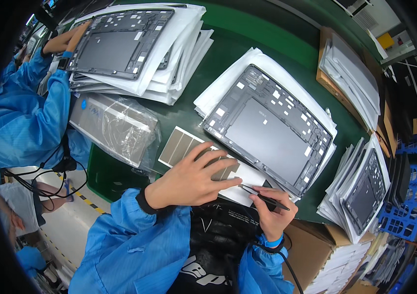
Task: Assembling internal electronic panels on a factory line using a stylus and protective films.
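Note:
My left hand [191, 180] lies with its fingers spread over a white backing sheet [176, 142] bearing grey-brown adhesive strips. In my right hand [276, 215] is a pair of black tweezers [272, 201], the tips pointing left to the sheet beside my left fingertips. Whether the tips pinch anything is too small to tell. Just beyond both hands, a dark grey tablet back housing [274, 132] dotted with small white pads rests on white foam sleeves [213, 100]. Its near edge runs alongside the backing sheet.
At the far left another person's hand [78, 36] touches a housing [120, 44] on a stack of sleeves. A plastic-wrapped pack of sheets [113, 125] lies nearer. On the right stand a sleeved housing stack [363, 191], a cardboard box [324, 73] and blue crates [404, 215].

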`<state>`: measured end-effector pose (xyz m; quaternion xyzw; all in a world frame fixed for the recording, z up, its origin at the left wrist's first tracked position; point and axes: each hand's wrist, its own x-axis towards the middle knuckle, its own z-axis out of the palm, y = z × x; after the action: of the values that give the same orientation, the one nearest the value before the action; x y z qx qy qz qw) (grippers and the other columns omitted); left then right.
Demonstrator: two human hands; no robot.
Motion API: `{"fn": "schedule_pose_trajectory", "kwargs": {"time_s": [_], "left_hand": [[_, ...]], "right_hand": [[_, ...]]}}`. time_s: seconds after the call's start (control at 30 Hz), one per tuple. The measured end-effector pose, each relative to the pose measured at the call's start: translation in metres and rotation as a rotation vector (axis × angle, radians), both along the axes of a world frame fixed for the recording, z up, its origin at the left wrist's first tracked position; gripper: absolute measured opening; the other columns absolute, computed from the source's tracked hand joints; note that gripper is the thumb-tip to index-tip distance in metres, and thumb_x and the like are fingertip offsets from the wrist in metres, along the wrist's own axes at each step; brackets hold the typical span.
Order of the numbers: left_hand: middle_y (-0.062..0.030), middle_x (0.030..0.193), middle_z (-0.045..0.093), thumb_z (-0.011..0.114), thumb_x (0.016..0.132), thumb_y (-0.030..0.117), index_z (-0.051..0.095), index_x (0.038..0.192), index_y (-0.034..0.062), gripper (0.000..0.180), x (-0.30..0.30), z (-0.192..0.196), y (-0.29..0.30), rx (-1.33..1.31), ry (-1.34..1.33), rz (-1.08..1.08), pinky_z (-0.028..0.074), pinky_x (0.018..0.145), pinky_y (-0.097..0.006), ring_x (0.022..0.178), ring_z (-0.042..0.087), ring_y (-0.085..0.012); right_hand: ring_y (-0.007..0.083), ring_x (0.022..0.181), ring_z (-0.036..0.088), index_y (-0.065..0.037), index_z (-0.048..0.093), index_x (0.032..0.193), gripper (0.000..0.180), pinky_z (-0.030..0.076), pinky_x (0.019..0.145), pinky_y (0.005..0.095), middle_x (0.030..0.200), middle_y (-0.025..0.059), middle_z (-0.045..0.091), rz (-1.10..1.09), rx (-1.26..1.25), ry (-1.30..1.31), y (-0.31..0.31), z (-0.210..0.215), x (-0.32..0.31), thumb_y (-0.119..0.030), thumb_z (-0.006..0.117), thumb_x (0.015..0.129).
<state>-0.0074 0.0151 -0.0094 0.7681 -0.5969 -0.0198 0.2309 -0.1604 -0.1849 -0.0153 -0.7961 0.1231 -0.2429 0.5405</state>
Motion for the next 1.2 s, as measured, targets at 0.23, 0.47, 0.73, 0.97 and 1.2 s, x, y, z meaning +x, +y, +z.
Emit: {"fn": "schedule_pose_trajectory", "kwargs": {"time_s": [0.23,0.47,0.73,0.97,1.2], "left_hand": [[-0.0062,0.140,0.056,0.075,0.081,0.024,0.067,0.134,0.0294,0.054,0.002,-0.004,-0.001,-0.010,0.008,0.020,0.034,0.118,-0.054,0.130,0.052,-0.0289],[-0.0080,0.136,0.058,0.074,0.078,0.019,0.067,0.134,0.0211,0.056,0.002,0.013,-0.014,0.000,-0.050,-0.018,0.039,0.114,-0.050,0.127,0.054,-0.0276],[-0.0101,0.121,0.061,0.067,0.082,0.021,0.065,0.123,0.0100,0.043,0.013,0.073,-0.109,0.094,-0.313,-0.255,0.048,0.094,-0.038,0.114,0.059,-0.0247],[-0.0116,0.127,0.060,0.080,0.081,0.037,0.067,0.131,0.0152,0.056,0.056,0.054,-0.181,-0.024,-0.282,-0.375,0.047,0.095,-0.041,0.123,0.055,-0.0293],[-0.0102,0.131,0.058,0.083,0.073,0.034,0.069,0.131,0.0175,0.062,0.061,0.060,-0.176,0.089,-0.281,-0.409,0.045,0.100,-0.042,0.127,0.052,-0.0292]], "right_hand": [[0.0277,0.081,0.077,0.004,0.066,0.088,0.024,0.061,0.075,0.0330,0.085,0.0217,0.076,-0.012,0.002,-0.103,0.001,0.002,0.009,0.006,0.086,0.075],[0.0313,0.081,0.075,0.001,0.059,0.095,0.025,0.064,0.074,0.0402,0.086,0.0233,0.073,-0.277,0.149,-0.408,-0.034,0.045,0.003,0.010,0.078,0.081],[0.0124,0.078,0.070,0.003,0.066,0.095,0.017,0.054,0.072,0.0228,0.086,0.0090,0.072,-0.504,-0.029,-0.206,-0.116,0.067,0.053,-0.001,0.081,0.087],[0.0152,0.082,0.073,0.003,0.065,0.095,0.018,0.055,0.072,0.0221,0.086,0.0112,0.073,-0.521,-0.010,-0.178,-0.156,0.049,0.060,0.000,0.081,0.087],[0.0151,0.080,0.073,0.004,0.066,0.093,0.019,0.056,0.073,0.0232,0.084,0.0111,0.074,-0.466,-0.027,-0.101,-0.149,0.048,0.056,-0.002,0.082,0.086]]}}
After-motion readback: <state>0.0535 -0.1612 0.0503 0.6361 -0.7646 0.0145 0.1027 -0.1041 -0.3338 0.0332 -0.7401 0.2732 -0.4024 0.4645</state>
